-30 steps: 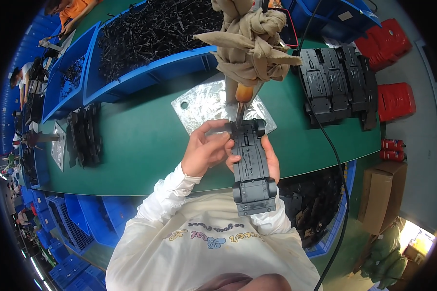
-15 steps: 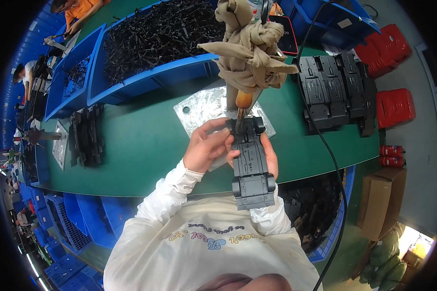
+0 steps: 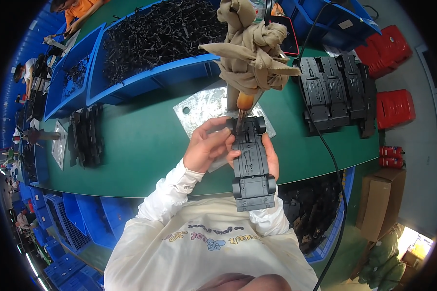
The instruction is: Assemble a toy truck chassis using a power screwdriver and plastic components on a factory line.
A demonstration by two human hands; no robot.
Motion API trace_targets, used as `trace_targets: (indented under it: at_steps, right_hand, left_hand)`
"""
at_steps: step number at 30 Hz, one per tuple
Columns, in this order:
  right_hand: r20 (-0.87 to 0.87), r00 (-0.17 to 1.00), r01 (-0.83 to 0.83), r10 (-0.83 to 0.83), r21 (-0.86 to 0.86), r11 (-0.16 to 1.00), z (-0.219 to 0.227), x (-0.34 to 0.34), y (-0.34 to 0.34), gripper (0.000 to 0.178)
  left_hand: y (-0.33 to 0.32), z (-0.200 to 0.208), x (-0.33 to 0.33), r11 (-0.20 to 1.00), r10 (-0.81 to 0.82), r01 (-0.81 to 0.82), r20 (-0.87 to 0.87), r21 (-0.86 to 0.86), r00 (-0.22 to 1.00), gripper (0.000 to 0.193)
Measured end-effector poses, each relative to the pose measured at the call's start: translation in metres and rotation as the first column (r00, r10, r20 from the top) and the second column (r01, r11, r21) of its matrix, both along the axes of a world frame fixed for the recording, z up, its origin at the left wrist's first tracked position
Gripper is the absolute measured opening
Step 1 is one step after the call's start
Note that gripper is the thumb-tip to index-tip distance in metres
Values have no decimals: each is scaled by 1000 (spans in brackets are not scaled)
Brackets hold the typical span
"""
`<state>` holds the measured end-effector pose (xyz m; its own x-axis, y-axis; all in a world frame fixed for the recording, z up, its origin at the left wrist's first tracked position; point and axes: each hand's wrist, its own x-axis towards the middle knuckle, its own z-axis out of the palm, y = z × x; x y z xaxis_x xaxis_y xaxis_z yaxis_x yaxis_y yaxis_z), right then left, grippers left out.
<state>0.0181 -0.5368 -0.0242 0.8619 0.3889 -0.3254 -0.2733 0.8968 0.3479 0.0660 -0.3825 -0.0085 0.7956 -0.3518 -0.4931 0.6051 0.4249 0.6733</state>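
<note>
My right hand [image 3: 272, 157] grips a long black plastic toy-car chassis [image 3: 251, 160] from its right side, with fingertips also showing at its left edge. The thumb and fingers of my left hand [image 3: 207, 145] are closed at the chassis's far left corner; whether a small part is pinched there as well is hidden. Over that far end hangs a soldering-iron-like tool [image 3: 244, 102], its metal tip pointing down at the chassis. Beige cloth [image 3: 255, 53] is knotted round the stand above it. A silvery metal plate [image 3: 192, 116] lies beneath on the green table [image 3: 141, 160].
A blue bin [image 3: 150, 80] heaped with small black parts [image 3: 155, 39] stands behind. Stacked black chassis lie at the right [image 3: 325, 92] and left [image 3: 86, 136]. A black cable [image 3: 327, 145] runs down the right side. Red stools [image 3: 395, 107] and a cardboard box [image 3: 381, 201] stand beyond the table.
The chassis has shifted very slightly in my hands' hold, toward me and to the right. Both hands keep the same grip, and the tool's tip stays over the far end.
</note>
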Motion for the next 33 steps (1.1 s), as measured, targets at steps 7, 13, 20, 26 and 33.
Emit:
trace_targets:
  at_steps: [7,13,20,26,33]
  right_hand:
    - [8,1000,-7,7,-5,1000,-1,-1,-1,47]
    - [-13,1000,-4,4,-12,1000,0,-2,-2,48]
    - [-34,999,-7,6,-7,1000,1,-1,-1,48]
    - [-16,1000,3,-2,11,1000,-2,-1,-2,48]
    - [-26,1000,3,-2,27,1000,0,-1,-2,47]
  left_hand:
    - [-1,0,-1,1000,11,-11,-3,-5,1000,36]
    - [6,-10,1,997,-43,46,38,-65,998,43]
    - [9,-13,1,994,-63,67,40,-91,997,43]
    - [6,-10,1,997,-46,48,41,-54,998,43]
    - [7,-12,2,996,-53,56,49,-71,997,43]
